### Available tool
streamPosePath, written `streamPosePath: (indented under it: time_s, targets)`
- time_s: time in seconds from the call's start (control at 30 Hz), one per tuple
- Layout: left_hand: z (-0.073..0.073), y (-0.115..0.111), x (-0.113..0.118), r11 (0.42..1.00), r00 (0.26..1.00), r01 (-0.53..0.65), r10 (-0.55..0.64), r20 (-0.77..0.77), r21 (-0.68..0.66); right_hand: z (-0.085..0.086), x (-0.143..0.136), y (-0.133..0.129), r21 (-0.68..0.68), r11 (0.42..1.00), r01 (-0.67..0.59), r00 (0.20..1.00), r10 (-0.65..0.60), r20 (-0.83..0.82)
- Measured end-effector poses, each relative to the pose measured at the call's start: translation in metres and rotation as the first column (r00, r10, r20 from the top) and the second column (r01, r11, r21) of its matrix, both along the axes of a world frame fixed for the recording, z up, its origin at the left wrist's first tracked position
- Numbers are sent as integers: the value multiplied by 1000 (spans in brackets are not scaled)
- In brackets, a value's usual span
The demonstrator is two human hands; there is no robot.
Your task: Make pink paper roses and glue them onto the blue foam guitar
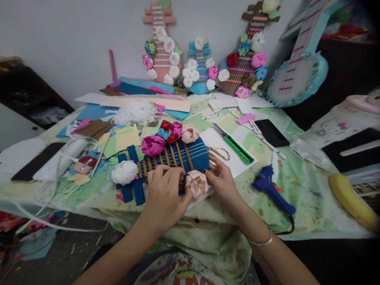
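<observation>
A dark blue paper pipa (pixel 200 153) lies on the table with its neck to the left, crossed by brown strips and white strings. Paper flowers line its far edge: a magenta flower (pixel 153 146), red and blue ones, and a pale peach flower (pixel 190 133). A white flower (pixel 124 172) sits at the neck. My left hand (pixel 164 190) is closed at the near edge, pressing a brown paper flower (pixel 181 183) mostly hidden by the fingers. My right hand (pixel 221 178) grips the pipa's rounded end, beside another peach flower (pixel 197 184).
A blue glue gun (pixel 273 190) lies right of my hands. A green cutter (pixel 236 146) and gold-handled scissors (pixel 221 153) rest by white paper. Finished paper pipas (pixel 199 67) lean on the wall. Paper scraps, white string (pixel 135 113), a phone (pixel 271 132) and a banana (pixel 353 202) surround the work.
</observation>
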State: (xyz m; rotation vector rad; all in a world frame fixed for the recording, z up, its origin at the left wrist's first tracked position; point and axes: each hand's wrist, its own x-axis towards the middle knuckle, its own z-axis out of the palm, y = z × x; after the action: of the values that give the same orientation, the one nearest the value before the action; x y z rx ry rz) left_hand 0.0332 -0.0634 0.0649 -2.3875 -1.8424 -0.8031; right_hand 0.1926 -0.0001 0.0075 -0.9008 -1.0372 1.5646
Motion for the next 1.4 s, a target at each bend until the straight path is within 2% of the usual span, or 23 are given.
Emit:
streamPosePath:
  time_s: [0.33,0.5,0.87,1.07,1.17,1.27,1.4]
  targets:
    - [0,10,11,999,983,-43,38,-179,-26,0,-1,-1,23,1000,7,1000,-8,15]
    - [-1,13,15,1000,968,-22,20,-251,-6,-1,-1,0,5,1000,17,1000,-17,14]
    - [0,12,17,999,964,-28,22,-263,-17,1,-2,-1,7,1000,27,1000,-27,14]
    - [7,4,0,995,994,102,-103,-36,-17,-1,1,-1,-60,998,23,999,-21,37]
    - [11,-2,-17,986,987,139,-145,63,90,-3,2,-1,-83,996,25,998,-20,55]
    - [13,-6,-32,964,966,249,-254,49,97,-4,3,0,-59,998,17,998,-13,61]
    - [13,-8,-36,929,925,369,-367,-97,10,-5,4,1,-31,1000,4,997,-2,77]
